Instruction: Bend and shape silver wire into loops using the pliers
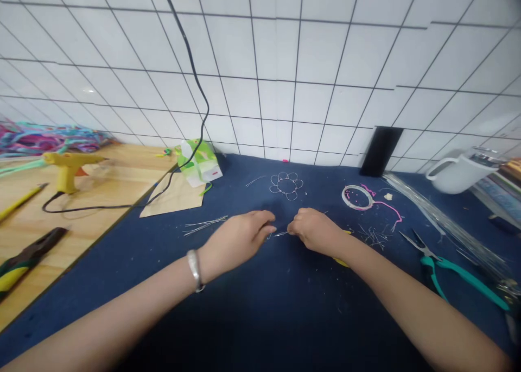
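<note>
Over the dark blue cloth [260, 285], my two hands face each other with a small gap between them. My left hand [238, 239] wears a silver bracelet; its thumb and index finger are bent and apart, with nothing visible between them. The fingers of my right hand [311, 229] are pinched together on thin silver wire [280, 234], whose ends poke out toward the left hand. Just beyond both hands lies a flower-shaped wire frame [286, 186] with looped petals. Loose straight wires [205, 225] rest left of my left hand. A yellow item [341, 262] is mostly hidden under my right forearm.
At right are teal-handled needle-nose pliers [443, 263], a wire bundle [448, 225], wire scraps [374, 236], a round dish of pink bits [357, 197] and a white mug [456, 171]. Left, a wooden board [122, 168] bears a yellow glue gun [67, 168] and dark-jawed pliers [30, 258].
</note>
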The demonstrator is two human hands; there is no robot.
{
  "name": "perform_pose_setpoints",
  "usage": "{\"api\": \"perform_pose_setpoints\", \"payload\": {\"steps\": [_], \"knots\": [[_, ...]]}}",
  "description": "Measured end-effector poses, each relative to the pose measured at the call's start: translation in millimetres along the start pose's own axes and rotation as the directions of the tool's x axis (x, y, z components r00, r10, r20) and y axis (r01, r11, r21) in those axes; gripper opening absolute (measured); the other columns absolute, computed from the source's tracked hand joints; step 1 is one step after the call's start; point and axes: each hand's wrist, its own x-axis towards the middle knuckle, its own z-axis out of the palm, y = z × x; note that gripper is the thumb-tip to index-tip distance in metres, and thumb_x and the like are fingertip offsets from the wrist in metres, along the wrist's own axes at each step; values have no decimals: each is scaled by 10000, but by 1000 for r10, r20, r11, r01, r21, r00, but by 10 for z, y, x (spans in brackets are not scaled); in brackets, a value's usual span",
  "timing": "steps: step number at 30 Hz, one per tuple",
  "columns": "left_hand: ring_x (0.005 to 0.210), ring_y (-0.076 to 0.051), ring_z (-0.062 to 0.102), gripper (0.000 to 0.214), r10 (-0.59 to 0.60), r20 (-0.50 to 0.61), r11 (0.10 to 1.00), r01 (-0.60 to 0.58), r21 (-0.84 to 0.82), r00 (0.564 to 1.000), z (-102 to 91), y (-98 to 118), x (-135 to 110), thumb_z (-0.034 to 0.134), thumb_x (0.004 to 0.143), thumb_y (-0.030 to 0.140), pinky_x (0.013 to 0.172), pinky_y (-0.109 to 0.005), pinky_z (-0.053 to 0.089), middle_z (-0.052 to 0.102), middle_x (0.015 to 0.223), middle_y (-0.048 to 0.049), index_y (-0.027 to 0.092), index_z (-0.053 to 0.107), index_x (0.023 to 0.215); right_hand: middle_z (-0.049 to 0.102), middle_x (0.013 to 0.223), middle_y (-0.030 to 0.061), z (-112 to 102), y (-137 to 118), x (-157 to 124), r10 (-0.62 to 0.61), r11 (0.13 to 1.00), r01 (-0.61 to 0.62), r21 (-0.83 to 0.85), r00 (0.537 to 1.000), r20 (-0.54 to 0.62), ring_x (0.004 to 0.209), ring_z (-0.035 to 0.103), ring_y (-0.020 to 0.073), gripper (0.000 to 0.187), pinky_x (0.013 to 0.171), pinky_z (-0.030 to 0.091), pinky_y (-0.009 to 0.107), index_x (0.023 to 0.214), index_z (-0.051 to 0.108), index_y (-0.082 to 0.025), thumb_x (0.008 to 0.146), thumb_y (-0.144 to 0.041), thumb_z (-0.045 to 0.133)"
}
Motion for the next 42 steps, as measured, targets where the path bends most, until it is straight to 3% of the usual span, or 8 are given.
{"api": "perform_pose_setpoints", "payload": {"steps": [2, 3, 5, 9, 14, 30, 36, 42], "knots": [[794, -190, 584, 249, 5, 22, 983, -1, -183, 1000, 140, 62, 163, 405, 858, 301, 705, -292, 421, 625, 890, -66, 189, 550, 1027, 561, 687, 36, -16, -6, -2, -2, 1000, 2, -13, 1000, -13, 729, 438, 155, 178, 683, 317, 273, 734, 601, -170, 781, -77, 456], [705, -165, 584, 236, 3, 89, 957, 23, -289, 996, 211, 73, 223, 399, 855, 286, 655, -275, 429, 625, 799, -46, 181, 557, 997, 560, 688, 39, -20, -6, -1, -4, 1000, 3, -21, 1000, -19, 728, 437, 156, 181, 685, 318, 275, 734, 598, -165, 796, -88, 446], [541, -111, 536, 243, -49, 165, 871, 123, -476, 985, 328, 63, 301, 369, 857, 286, 538, -237, 415, 613, 741, -22, 173, 558, 960, 560, 693, 44, -20, 2, 2, -5, 999, 4, -37, 999, -32, 725, 434, 158, 187, 687, 319, 278, 739, 592, -159, 821, -111, 431], [468, -74, 419, 214, -138, 173, 749, 217, -626, 975, 410, -1, 335, 438, 816, 306, 441, -200, 331, 599, 704, -12, 158, 586, 861, 556, 685, 41, -12, 34, 24, 7, 999, -9, -45, 999, -48, 709, 426, 154, 215, 690, 319, 281, 723, 577, -156, 855, -151, 407], [485, -76, 374, 189, -176, 125, 721, 215, -659, 976, 334, -29, 322, 487, 790, 303, 443, -197, 280, 547, 610, 10, 158, 602, 755, 568, 700, 28, -55, 79, 47, 39, 999, -37, 31, 998, -48, 718, 451, 147, 210, 697, 320, 281, 789, 598, -174, 876, -219, 413], [459, -63, 310, 165, -200, 145, 658, 243, -713, 969, 219, 22, 311, 461, 800, 301, 442, -202, 255, 459, 571, 39, 167, 557, 784, 601, 749, 33, -298, 134, -13, 33, 996, -23, 90, 993, -115, 739, 484, 140, 198, 729, 368, 271, 867, 610, -162, 879, -192, 414], [489, -75, 381, 209, -109, 175, 746, 197, -636, 978, 164, 37, 343, 426, 821, 301, 478, -214, 303, 532, 638, 20, 177, 585, 876, 588, 706, 36, -308, 121, -15, -8, 999, 12, 32, 993, -114, 700, 465, 146, 200, 708, 368, 278, 848, 611, -156, 854, -146, 412], [528, -95, 436, 229, -50, 168, 812, 139, -567, 984, 123, 92, 431, 422, 815, 303, 516, -229, 339, 559, 642, 8, 168, 605, 792, 570, 690, 37, -314, 96, -21, -16, 1000, 14, -23, 995, -95, 704, 459, 148, 212, 694, 360, 277, 814, 604, -151, 854, -136, 396]]}}
